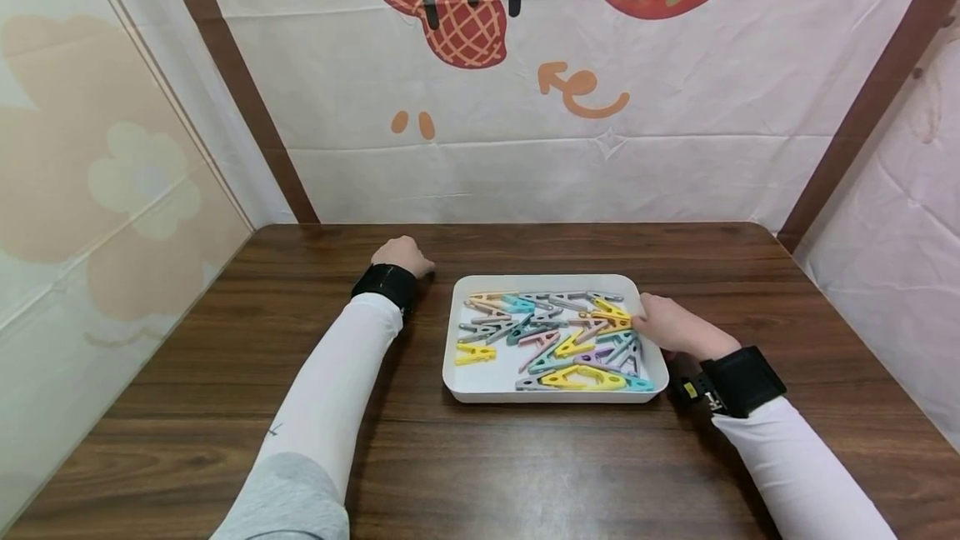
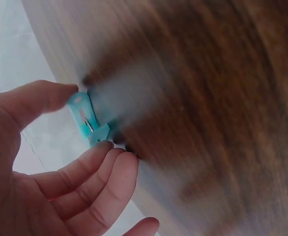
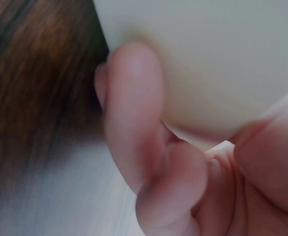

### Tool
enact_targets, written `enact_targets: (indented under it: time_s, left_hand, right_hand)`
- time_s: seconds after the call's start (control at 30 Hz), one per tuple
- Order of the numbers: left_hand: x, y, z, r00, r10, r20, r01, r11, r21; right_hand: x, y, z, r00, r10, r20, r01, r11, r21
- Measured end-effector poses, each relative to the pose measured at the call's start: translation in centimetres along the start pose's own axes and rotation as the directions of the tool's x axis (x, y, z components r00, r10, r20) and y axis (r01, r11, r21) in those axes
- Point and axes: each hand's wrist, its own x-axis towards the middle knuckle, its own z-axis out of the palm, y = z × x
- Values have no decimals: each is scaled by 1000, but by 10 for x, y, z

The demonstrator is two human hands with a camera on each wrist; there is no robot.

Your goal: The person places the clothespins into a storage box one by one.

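A white rectangular tray (image 1: pixel 487 377) sits on the table, holding a pile of plastic clothespins (image 1: pixel 540 340) in yellow, teal, grey, pink and purple. My right hand (image 1: pixel 681 327) grips the tray's right side. In the right wrist view, bent fingers (image 3: pixel 134 108) press along the tray's pale wall (image 3: pixel 222 59). Left of the tray and farther back, my left hand (image 1: pixel 401 257) is low over the tabletop. A teal clothespin (image 2: pixel 81 115) is pinched between its thumb and fingertips in the left wrist view; the hand itself hides this clothespin from the head view.
The dark wood table (image 1: pixel 225 407) meets a printed fabric wall (image 1: pixel 525 182) at its back edge. Fabric walls also stand to the left and right. Brown strips (image 1: pixel 240 82) run down the back corners.
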Motion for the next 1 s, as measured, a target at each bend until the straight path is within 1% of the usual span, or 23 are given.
enact_targets:
  time_s: [0.23, 0.4, 0.57, 0.63, 0.77, 0.9, 1.0]
  left_hand:
    - [1, -3, -3, 1000, 28, -13, -29, 999, -17]
    - [-1, -3, -6, 999, 38, -13, -39, 998, -44]
    - [-4, -9, -5, 999, 43, -4, -44, 998, -50]
    - [-7, -11, -6, 998, 55, -13, -56, 997, -56]
    - [-13, -12, -9, 994, 98, -52, -102, 992, -68]
    - [-23, -9, -17, 981, 150, -121, -160, 984, -80]
    - [-34, -4, -25, 971, 176, -163, -193, 977, -91]
  right_hand:
    - [1, -2, -2, 1000, -5, 8, 5, 1000, -1]
    - [0, -3, -2, 1000, 2, 11, -2, 1000, 10]
    - [-2, -3, -1, 1000, 8, 16, -8, 1000, 17]
    - [-2, -3, -1, 1000, 12, 18, -12, 1000, 20]
    - [-2, -3, 0, 1000, 15, 18, -16, 1000, 26]
    - [-2, -2, 0, 1000, 6, 13, -6, 1000, 28]
    - [-2, -2, -1, 1000, 0, 9, -1, 1000, 23]
